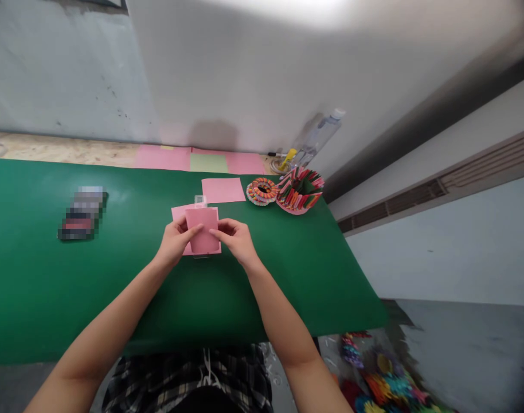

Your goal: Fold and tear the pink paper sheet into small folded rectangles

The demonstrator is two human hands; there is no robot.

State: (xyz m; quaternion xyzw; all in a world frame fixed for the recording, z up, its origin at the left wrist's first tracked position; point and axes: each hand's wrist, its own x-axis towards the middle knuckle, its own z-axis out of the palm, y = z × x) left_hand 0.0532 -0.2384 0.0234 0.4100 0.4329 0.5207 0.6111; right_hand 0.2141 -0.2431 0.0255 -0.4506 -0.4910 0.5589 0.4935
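Note:
A folded piece of pink paper [203,238] is held upright between my two hands above the green table. My left hand [175,240] pinches its left edge, thumb on the front face. At the right edge, my right hand [236,238] grips it the same way, fingers behind. Beneath it lies another pink sheet [178,213], partly covered by my hands and the folded paper. A small clear item with a barcode label [200,200] shows just behind the held paper. One more pink sheet [223,190] lies flat farther back.
On the green table [128,275], a blurred phone [83,213] lies at left. Back right are coiled paper rings [262,191], a bundle of folded paper strips [300,192] and a leaning clear bottle [320,137]. Pink and pale green sheets line the wall. Colourful paper pieces [386,381] lie below.

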